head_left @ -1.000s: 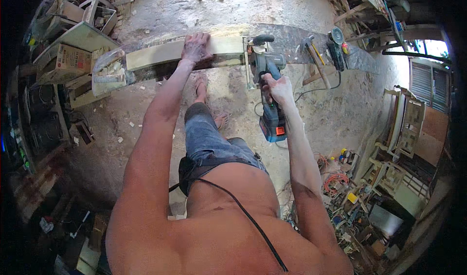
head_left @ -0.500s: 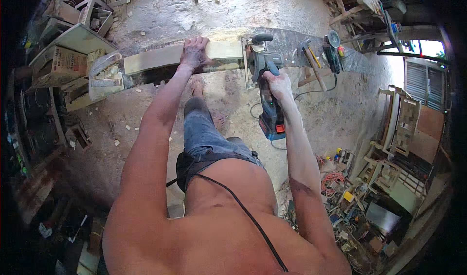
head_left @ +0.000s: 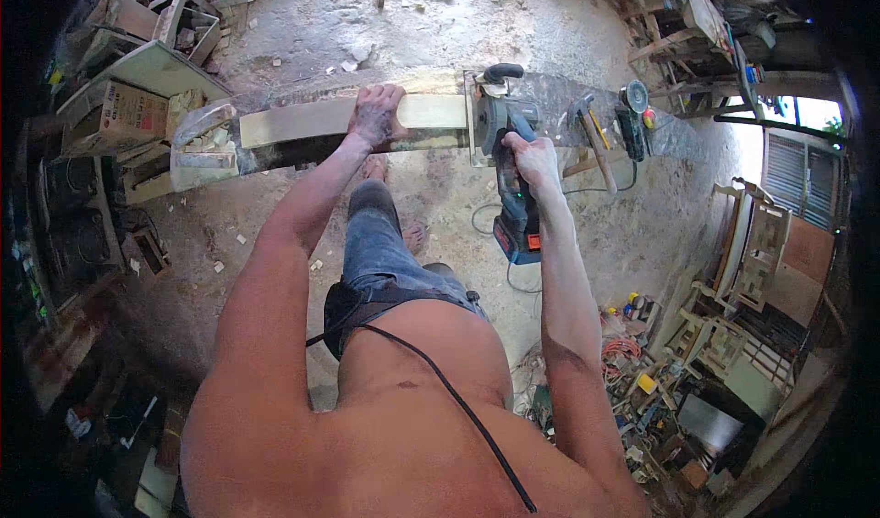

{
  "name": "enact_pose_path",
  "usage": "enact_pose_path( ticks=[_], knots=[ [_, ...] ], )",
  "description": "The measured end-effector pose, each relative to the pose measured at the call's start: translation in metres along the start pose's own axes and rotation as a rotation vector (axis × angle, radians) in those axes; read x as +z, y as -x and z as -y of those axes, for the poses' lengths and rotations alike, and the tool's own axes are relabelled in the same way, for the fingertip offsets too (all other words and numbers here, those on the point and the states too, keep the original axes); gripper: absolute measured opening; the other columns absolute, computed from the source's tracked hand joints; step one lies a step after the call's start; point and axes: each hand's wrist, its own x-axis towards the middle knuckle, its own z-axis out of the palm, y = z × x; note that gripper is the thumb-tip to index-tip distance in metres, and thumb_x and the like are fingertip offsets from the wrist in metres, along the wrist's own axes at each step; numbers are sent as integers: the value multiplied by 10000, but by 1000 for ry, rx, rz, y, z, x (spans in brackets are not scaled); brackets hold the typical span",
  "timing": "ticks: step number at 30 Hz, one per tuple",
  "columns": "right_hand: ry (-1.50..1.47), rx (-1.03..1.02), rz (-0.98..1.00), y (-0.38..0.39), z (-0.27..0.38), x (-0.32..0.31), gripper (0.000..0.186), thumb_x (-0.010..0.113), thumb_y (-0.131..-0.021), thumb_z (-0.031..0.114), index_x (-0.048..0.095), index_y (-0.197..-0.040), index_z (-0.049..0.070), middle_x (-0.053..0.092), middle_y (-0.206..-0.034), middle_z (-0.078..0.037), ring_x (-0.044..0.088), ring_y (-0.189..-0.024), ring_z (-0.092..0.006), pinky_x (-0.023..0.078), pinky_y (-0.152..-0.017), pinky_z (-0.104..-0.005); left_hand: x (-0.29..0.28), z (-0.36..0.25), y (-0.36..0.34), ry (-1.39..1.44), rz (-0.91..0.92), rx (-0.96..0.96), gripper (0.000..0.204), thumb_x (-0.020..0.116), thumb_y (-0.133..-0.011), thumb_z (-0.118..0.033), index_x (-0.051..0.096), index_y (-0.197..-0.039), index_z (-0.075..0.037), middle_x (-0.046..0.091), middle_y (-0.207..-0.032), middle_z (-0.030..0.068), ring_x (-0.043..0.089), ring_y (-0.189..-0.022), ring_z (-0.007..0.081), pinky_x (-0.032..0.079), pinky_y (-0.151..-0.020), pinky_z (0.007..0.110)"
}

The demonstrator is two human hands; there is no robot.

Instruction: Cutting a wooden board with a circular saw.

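A pale wooden board (head_left: 302,123) lies lengthwise on a dark, dusty bench. My left hand (head_left: 374,117) grips it near its middle, with the fingers over the top and the thumb toward the right. At the board's right end sits a cordless circular saw (head_left: 500,124), its base plate flat against the wood. My right hand (head_left: 533,162) is wrapped round the saw's rear handle, and the battery (head_left: 519,241) hangs toward me. The blade's contact with the wood is hidden by the saw body.
On the bench right of the saw lie a hammer (head_left: 596,147), a yellow pencil (head_left: 600,128) and an angle grinder (head_left: 632,115) with a cord. A plastic bag of wood offcuts (head_left: 206,147) sits at the left end. Cardboard box (head_left: 133,115) stands left; tools and scrap (head_left: 669,417) clutter the lower right.
The whole view has shifted slightly. Both hands keep their grips, and the saw stays at the same place against the board.
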Motion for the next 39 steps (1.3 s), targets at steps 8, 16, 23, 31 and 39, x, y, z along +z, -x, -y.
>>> enact_pose_path(
  ticks=[8,16,23,31,39],
  knots=[
    [46,-8,-34,-29,17,0,583,758,-843,485,791,-876,-96,739,-761,-298,796,-830,-395,601,-793,-478,-14,-6,1,59,55,-42,785,917,-626,-457,640,-1274,-111,685,-1252,109,662,-1221,314,477,-1083,504],
    [-144,-104,-145,-22,61,-36,403,798,-880,392,811,-823,-6,729,-709,-100,643,-560,-170,486,-560,-340,0,8,-17,91,126,-20,889,928,-630,-663,693,-1271,-92,736,-1189,113,713,-1149,298,525,-969,490],
    [-410,-71,-165,82,39,-91,331,783,-949,328,789,-934,-3,768,-798,-117,581,-489,-115,448,-450,-307,-13,73,-93,567,728,-239,874,965,-571,-605,771,-1197,-26,772,-974,125,708,-901,244,534,-785,378],
    [-439,55,-168,107,-13,-72,392,802,-928,354,796,-925,-38,772,-800,-130,561,-471,-115,448,-446,-311,-5,81,-87,497,662,-224,934,971,-599,-611,714,-1295,-43,765,-1076,124,717,-985,269,547,-832,401],
    [-312,94,-70,80,-44,-33,485,765,-887,444,822,-916,-37,793,-769,-127,692,-589,-187,552,-602,-362,-1,11,-31,20,172,6,698,915,-700,-525,673,-1233,-145,745,-1195,123,711,-1175,351,523,-1016,534]
  ],
)
